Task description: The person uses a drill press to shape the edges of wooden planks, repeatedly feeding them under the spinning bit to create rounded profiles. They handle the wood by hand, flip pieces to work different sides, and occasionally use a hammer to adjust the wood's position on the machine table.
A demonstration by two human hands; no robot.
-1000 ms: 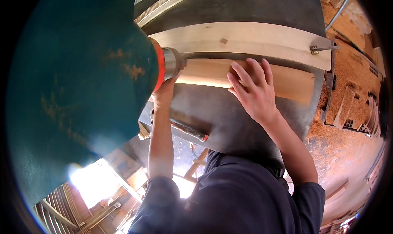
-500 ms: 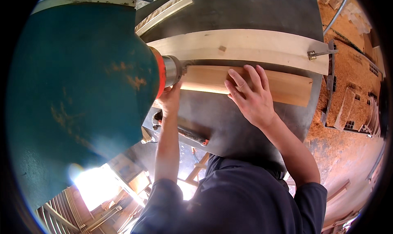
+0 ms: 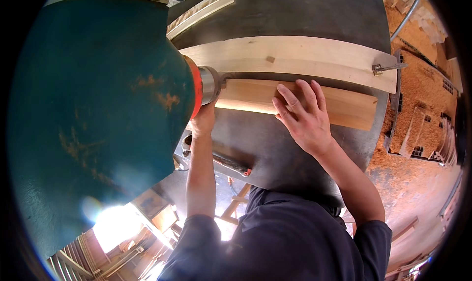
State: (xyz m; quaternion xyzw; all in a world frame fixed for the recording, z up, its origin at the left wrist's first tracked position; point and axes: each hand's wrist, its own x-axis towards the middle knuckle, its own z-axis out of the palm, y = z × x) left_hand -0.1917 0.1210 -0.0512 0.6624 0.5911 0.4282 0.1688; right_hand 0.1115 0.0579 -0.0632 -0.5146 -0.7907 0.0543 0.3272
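A narrow tan board [image 3: 351,106] lies on a dark metal table [image 3: 290,13], alongside a pale wooden strip [image 3: 334,59] with a metal clamp at its right end. My right hand [image 3: 305,118] rests on the tan board, fingers spread and slightly bent. My left hand [image 3: 201,118] is at the board's left part, tucked against a machine's steel cylinder [image 3: 210,84] with its red ring; its fingers are mostly hidden.
A large teal machine housing [image 3: 98,118] fills the left. A short pale strip [image 3: 199,13] lies at the back. A dark elongated tool [image 3: 231,163] sits at the near edge. Sawdust-covered boards [image 3: 423,118] are at the right, a bright opening [image 3: 115,227] lower left.
The whole scene sits slightly lower in the picture than a second ago. My left forearm has shifted a little rightward. The board and my right hand show little movement relative to the table.
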